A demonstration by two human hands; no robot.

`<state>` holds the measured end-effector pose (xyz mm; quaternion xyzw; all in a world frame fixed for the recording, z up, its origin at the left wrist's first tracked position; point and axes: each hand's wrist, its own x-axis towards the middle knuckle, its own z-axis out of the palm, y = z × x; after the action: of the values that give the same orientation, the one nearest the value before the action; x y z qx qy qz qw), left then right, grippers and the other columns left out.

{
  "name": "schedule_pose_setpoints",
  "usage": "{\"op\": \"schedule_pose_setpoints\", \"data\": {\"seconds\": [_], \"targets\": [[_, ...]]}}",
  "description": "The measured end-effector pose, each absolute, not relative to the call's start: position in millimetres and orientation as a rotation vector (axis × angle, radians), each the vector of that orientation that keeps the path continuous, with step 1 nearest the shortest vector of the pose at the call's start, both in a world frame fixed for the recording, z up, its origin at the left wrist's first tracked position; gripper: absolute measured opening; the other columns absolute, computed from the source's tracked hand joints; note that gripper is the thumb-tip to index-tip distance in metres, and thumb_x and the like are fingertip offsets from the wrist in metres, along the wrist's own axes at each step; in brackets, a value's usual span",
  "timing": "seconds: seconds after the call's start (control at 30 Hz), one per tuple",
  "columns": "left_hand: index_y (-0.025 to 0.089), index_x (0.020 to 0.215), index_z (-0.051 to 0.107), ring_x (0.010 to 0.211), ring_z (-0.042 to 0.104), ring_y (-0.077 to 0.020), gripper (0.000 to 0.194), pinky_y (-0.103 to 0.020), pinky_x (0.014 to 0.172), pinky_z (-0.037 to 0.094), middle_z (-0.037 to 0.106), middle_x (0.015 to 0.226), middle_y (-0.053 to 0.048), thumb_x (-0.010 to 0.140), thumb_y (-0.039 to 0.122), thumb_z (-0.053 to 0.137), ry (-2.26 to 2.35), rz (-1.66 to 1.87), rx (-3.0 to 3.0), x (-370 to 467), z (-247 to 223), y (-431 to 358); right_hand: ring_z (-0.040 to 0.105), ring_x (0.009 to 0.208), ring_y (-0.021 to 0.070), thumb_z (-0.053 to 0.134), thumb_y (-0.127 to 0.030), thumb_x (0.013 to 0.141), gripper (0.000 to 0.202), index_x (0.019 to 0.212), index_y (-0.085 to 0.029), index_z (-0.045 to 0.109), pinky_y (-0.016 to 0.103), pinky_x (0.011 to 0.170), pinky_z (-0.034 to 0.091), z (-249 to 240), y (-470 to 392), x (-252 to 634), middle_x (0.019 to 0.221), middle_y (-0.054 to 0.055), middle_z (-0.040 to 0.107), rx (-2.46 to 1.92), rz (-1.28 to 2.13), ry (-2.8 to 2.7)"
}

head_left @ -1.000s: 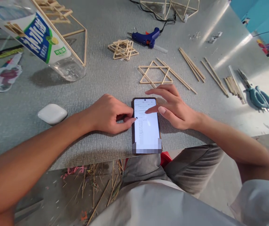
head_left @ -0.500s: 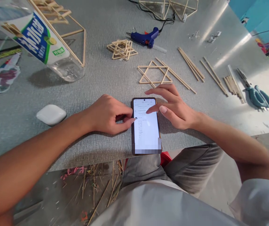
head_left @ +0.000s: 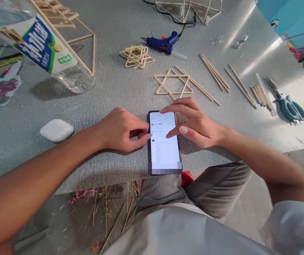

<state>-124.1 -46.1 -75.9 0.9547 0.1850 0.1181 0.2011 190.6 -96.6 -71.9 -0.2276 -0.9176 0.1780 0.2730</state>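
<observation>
A smartphone point(head_left: 165, 148) with a lit, mostly white screen lies flat at the table's front edge. Lines of small text run down it; a pixelated band covers its bottom. Curled against the phone's left edge is my left hand point(head_left: 124, 130), its thumb tip reaching the screen's border and its other fingers folded. My right hand point(head_left: 196, 122) hovers over the right side with fingers apart, the index fingertip at the middle of the screen. Just beyond it lies a flat six-pointed star of thin wooden sticks point(head_left: 172, 93). A white earbud case point(head_left: 57, 130) sits left of my left wrist.
A blue glue gun point(head_left: 164, 43) lies behind a stacked stick star point(head_left: 136, 56). Loose sticks point(head_left: 215, 72) and teal-handled scissors point(head_left: 287, 106) are on the right. A large plastic bottle point(head_left: 45, 49) stands at left. Stick scraps point(head_left: 105, 209) litter the floor.
The text on the phone's screen has shifted downward, with more lines showing at the top. My right index fingertip has moved slightly down the screen. My left hand has stayed in place.
</observation>
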Motion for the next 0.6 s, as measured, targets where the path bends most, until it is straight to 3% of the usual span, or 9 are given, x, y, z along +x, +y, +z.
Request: {"op": "schedule_pose_setpoints", "data": {"seconds": [0.3,0.6], "targets": [[0.022,0.072,0.059,0.056,0.046,-0.0141,0.035,-0.036,0.063,0.030,0.057,0.061,0.002,0.104,0.037,0.056,0.529,0.368,2.661,-124.9,-80.1,-46.7,0.051,0.148,0.0314,0.035,-0.045,0.123,0.058,0.120,-0.026,0.089,0.060,0.131,0.045,-71.8,-97.4,190.0,0.160,0.009,0.062,-0.644,0.453,-2.465],[0.022,0.072,0.058,0.056,0.045,-0.0141,0.036,-0.036,0.063,0.031,0.056,0.060,0.003,0.104,0.038,0.055,0.549,0.367,2.679,-126.9,-83.9,-46.8,0.051,0.149,0.0364,0.024,-0.049,0.123,0.065,0.137,-0.023,0.081,0.067,0.131,0.039,-74.6,-99.4,188.7,0.161,0.014,0.065,-1.095,0.431,-2.322]]}}
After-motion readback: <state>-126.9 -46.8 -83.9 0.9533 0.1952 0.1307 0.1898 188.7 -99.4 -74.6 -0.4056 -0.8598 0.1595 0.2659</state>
